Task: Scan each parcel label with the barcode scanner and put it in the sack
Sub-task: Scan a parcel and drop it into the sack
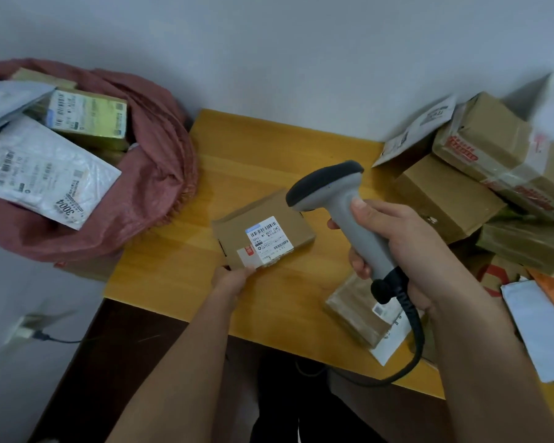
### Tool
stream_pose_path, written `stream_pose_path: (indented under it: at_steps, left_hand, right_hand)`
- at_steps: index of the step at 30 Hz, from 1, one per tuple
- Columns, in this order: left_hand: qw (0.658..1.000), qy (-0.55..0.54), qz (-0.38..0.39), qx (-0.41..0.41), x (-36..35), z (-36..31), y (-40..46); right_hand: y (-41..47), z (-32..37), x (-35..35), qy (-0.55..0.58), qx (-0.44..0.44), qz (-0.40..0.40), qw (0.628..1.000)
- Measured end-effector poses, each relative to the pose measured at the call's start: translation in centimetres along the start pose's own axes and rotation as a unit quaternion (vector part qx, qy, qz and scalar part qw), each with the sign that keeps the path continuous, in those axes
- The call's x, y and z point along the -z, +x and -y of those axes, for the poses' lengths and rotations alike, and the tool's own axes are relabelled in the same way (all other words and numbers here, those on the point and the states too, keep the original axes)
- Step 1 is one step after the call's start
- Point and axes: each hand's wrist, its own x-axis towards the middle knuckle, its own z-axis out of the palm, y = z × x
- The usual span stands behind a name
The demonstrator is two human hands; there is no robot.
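1. The white label (268, 239) on the small brown parcel (263, 233) is showing barcodes and small print; only fragments like "501" are coming through, the rest being too small to read. A white mailer (45, 174) in the sack is showing "3004" in large digits.
2. The parcel is lying flat on the yellow wooden table (179, 251), near the middle, its long axis running from near-left to far-right, label facing up.
3. The barcode scanner (339, 206) is standing tilted above the table, its dark head pointing left and down toward the parcel, its grey handle slanting down to the right and a black cable (410, 340) trailing off the near edge.
4. The right hand (406, 251) is wrapping its fingers round the scanner's handle, thumb on top.
5. The left hand (229, 279) is pinching the parcel's near corner.
6. The dull red sack (147, 187) is sitting open at the table's left, holding labelled parcels.
7. A stack of cardboard boxes (480, 174) is sitting on the right; a taped packet (362, 311) is lying under the right hand.
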Motion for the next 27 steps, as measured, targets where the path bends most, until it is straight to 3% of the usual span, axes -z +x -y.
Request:
stream_pose_path:
  at_steps: [7,11,15,18,22,27]
  left_hand:
    - [0.999,-0.018,0.029,0.041,1.5,0.8,-0.4]
    - [0.995,0.010,0.058,0.076,3.3,1.6,-0.8]
    - [0.991,-0.034,0.082,0.104,5.0,1.4,-1.5]
    - [0.978,-0.165,0.100,0.073,6.7,0.3,-1.8]
    - [0.920,-0.355,0.161,-0.031,10.2,-4.0,-2.2]
    - [0.886,-0.412,0.159,-0.141,16.1,-12.1,-2.7]
  right_hand:
    - [7.5,-6.5,-1.5,0.028,-0.093,-0.084,0.992]
    - [10.5,-12.4,-2.6,0.047,-0.204,-0.075,0.975]
    - [11.0,-15.4,-4.2,0.042,-0.234,-0.074,0.968]
    - [11.5,-14.5,-5.0,0.026,-0.208,-0.080,0.974]
    - [12.2,-10.6,-7.1,0.040,-0.124,-0.096,0.987]
    - [13.2,-3.9,-12.8,0.094,0.004,-0.079,0.992]
